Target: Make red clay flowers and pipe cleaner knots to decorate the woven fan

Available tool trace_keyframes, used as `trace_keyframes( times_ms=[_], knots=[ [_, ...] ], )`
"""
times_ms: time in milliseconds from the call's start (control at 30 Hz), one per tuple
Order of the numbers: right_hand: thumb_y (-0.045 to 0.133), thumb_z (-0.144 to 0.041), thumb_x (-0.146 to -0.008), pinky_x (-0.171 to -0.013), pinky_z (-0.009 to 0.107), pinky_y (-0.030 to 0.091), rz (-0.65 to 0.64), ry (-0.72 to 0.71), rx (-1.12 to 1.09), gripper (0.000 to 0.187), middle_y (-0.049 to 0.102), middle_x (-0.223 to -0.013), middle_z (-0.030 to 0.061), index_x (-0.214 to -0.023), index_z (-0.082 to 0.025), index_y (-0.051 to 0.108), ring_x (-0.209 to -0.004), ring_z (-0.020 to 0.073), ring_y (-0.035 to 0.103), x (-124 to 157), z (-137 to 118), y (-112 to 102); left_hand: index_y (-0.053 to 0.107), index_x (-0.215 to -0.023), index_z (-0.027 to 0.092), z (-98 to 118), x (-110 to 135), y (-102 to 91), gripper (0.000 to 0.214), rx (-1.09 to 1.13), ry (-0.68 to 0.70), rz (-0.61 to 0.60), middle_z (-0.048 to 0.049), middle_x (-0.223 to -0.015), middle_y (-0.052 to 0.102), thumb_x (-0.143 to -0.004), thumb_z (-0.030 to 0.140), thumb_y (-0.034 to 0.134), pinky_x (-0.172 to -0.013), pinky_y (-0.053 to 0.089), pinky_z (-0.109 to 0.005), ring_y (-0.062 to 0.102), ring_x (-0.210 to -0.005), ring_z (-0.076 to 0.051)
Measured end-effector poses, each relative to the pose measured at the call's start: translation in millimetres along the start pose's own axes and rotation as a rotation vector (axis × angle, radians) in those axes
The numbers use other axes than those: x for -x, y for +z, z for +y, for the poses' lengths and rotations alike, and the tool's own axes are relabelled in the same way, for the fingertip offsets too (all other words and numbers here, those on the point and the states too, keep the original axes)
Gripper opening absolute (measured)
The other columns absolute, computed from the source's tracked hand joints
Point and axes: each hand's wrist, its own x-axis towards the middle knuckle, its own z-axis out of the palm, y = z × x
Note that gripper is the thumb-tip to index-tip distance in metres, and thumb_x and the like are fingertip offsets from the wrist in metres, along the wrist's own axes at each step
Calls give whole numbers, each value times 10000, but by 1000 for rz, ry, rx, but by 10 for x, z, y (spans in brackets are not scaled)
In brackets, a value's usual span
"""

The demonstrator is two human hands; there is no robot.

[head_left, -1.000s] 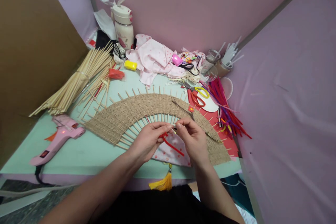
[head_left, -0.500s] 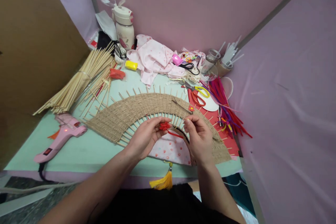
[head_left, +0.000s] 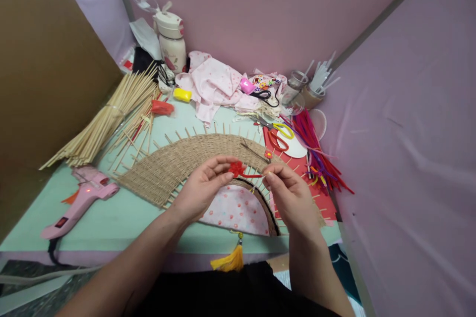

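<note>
My left hand (head_left: 203, 183) pinches a red pipe-cleaner flower (head_left: 236, 169) between thumb and fingers. The flower's red stem (head_left: 253, 176) runs level to the right. At its far end my right hand (head_left: 288, 190) is closed in a pinch, with a tiny yellowish spot at the fingertips. Both hands are over a fan (head_left: 174, 161) woven of brown cord on wooden sticks. Its inner part is a half-round of pink patterned cloth (head_left: 238, 210) with a dark border. A yellow tassel (head_left: 229, 259) hangs from the fan's lower edge. A small red flower (head_left: 268, 154) and a dark twig (head_left: 253, 149) lie on the weave.
A pink glue gun (head_left: 80, 198) with a lit light lies left. Behind it is a bundle of wooden sticks (head_left: 107, 114). Scissors (head_left: 278, 141) and coloured pipe cleaners (head_left: 316, 148) lie right. A bottle (head_left: 171, 39) and pink cloth (head_left: 213, 81) are at the back.
My left hand has raised and turned the flower, so its stem now points right. My right hand, earlier apart from the stem, is now at its end.
</note>
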Motion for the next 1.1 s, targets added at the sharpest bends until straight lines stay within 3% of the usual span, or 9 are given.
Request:
trace_keyframes(
  times_ms=[367, 700, 900, 1100],
  knots=[
    [646, -399, -831, -613, 241, 463, -103, 27, 55, 207, 575, -700, -14, -754, -209, 615, -649, 122, 525, -59, -195, 112, 718, -1023, 194, 37, 6, 25, 239, 158, -126, -62, -59, -958, 721, -791, 246, 732, -822, 534, -320, 671, -851, -163],
    [620, -355, -875, -706, 256, 470, -131, 18, 28, 155, 613, -775, -6, -813, -213, 627, -736, 134, 570, -54, -58, 152, 731, -1006, 146, -64, -5, 129, 198, 301, -205, -48, -84, -926, 711, -821, 182, 671, -785, 520, -271, 636, -802, -136],
    [612, -332, -884, -717, 261, 454, -105, -2, 72, 136, 615, -777, -7, -822, -212, 630, -744, 134, 567, -66, -26, 154, 734, -971, 125, -72, -8, 127, 174, 404, -322, 6, -93, -928, 693, -852, 143, 609, -725, 525, -248, 619, -765, -125],
    [587, -318, -902, -733, 284, 461, -68, -49, 164, 133, 624, -804, 13, -839, -210, 633, -764, 151, 573, -59, 49, 166, 733, -929, 101, -64, -7, 184, 165, 361, -298, 39, -102, -861, 690, -860, 120, 584, -715, 518, -241, 602, -729, -123]
  ],
)
